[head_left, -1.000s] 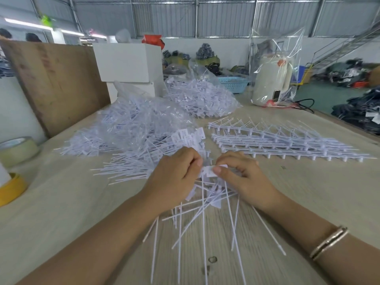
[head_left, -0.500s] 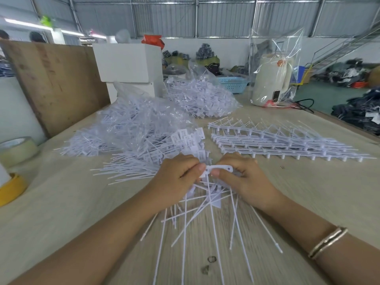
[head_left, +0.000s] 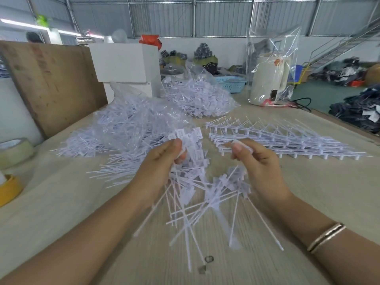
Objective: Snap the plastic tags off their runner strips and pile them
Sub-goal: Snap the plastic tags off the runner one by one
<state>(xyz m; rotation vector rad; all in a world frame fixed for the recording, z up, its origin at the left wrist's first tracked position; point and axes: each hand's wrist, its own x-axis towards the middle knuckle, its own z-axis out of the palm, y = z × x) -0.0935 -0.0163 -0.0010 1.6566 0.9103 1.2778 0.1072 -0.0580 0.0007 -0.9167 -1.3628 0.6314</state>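
Observation:
My left hand [head_left: 162,163] grips a bunch of white plastic tags [head_left: 185,194] whose long tails fan down toward me. My right hand [head_left: 257,161] pinches a short white runner strip [head_left: 243,148] between thumb and fingers, a hand's width right of the left hand. More tags [head_left: 228,186] hang blurred between and below the two hands. A pile of loose tags [head_left: 131,167] lies on the table left of my left hand. A stack of bare runner strips [head_left: 287,140] lies to the right, beyond my right hand.
Two clear bags of tags [head_left: 131,124] [head_left: 199,97] sit further back. Tape rolls [head_left: 12,151] [head_left: 8,188] lie at the left edge. A wooden board [head_left: 47,79], white boxes [head_left: 123,62], a bagged kettle [head_left: 267,79] and a blue basket [head_left: 230,83] stand behind.
My hands were together at the strip; now they have lifted and pulled apart, the right taking the runner strip away and the left keeping the tags.

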